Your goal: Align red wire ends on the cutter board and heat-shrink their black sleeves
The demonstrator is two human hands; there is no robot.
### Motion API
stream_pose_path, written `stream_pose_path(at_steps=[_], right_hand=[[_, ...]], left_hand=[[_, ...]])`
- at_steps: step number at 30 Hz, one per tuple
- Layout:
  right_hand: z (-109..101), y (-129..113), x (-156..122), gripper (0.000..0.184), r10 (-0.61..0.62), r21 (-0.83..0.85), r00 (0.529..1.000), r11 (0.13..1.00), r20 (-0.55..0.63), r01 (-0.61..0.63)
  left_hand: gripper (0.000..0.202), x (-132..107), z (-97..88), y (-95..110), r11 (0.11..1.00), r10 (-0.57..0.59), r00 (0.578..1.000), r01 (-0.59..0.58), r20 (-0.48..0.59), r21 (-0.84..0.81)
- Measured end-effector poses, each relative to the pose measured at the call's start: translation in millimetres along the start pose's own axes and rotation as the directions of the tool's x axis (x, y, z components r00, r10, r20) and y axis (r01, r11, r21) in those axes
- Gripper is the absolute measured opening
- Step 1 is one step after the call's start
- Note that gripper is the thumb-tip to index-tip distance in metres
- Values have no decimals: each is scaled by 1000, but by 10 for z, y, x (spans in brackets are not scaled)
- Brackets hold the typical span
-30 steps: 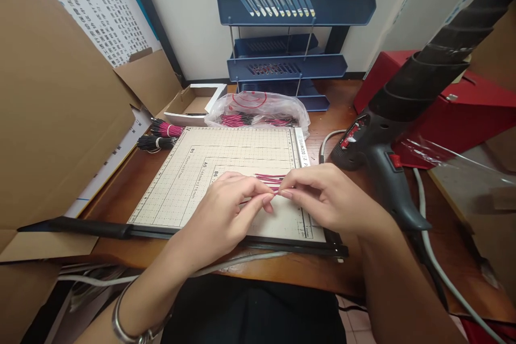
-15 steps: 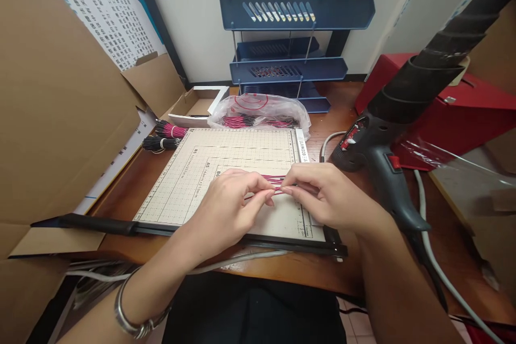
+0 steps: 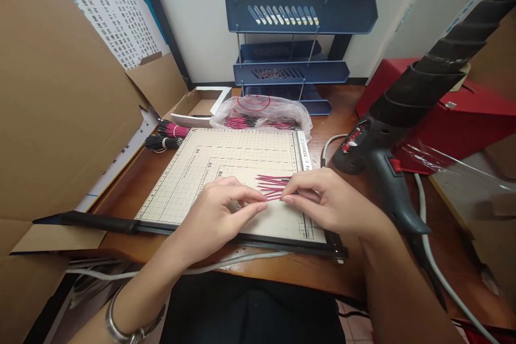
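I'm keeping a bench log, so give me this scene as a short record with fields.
Right hand: pinches a pink wire
Left hand: thumb and finger at that wire's other end
Other wires: several on the paper cutter, partly hidden by the right hand
Beyond cutter: clear bag with wires inside, blue tray rack behind it
Cutter's far left corner: pink bundle, black bundle
Right side: dark heat gun, red box beyond

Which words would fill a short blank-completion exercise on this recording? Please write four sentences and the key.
1. The wire between the left hand and the right hand is ____, not black.
2. The bracelet is on the ____ wrist.
3. The switch on the gun-shaped tool is ____.
4. The tiered trays are ____.

Missing words: pink; left; red; blue.
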State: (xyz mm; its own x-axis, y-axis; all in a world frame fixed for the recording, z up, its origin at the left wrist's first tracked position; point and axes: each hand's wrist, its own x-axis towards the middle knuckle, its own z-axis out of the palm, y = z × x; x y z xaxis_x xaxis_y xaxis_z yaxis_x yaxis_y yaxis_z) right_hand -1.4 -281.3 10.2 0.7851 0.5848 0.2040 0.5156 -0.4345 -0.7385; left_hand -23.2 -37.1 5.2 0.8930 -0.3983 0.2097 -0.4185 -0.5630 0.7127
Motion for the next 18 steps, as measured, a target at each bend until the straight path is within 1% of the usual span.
stream_pose_path(at_steps=[4, 6, 12, 15, 18], right_hand=[[-24, 7, 0, 15, 19, 38, 999, 999, 29, -20], [-33, 20, -2, 16, 29, 34, 999, 999, 32, -30], [-59, 74, -42, 18, 40, 54, 999, 998, -2, -39], [-82, 91, -59, 18, 90, 63, 996, 994, 23, -91], [-98, 104, -59, 16, 138, 30, 989, 990, 45, -140]], left_hand=[[12, -55, -34, -13, 997, 74, 997, -73, -22, 17], [14, -63, -42, 1, 996, 88, 996, -87, -26, 37], [15, -20, -23, 52, 999, 47, 999, -47, -16, 12], [16, -21, -18, 40, 998, 55, 998, -55, 6, -13], [18, -62, -10, 2, 999, 41, 999, -41, -2, 30]])
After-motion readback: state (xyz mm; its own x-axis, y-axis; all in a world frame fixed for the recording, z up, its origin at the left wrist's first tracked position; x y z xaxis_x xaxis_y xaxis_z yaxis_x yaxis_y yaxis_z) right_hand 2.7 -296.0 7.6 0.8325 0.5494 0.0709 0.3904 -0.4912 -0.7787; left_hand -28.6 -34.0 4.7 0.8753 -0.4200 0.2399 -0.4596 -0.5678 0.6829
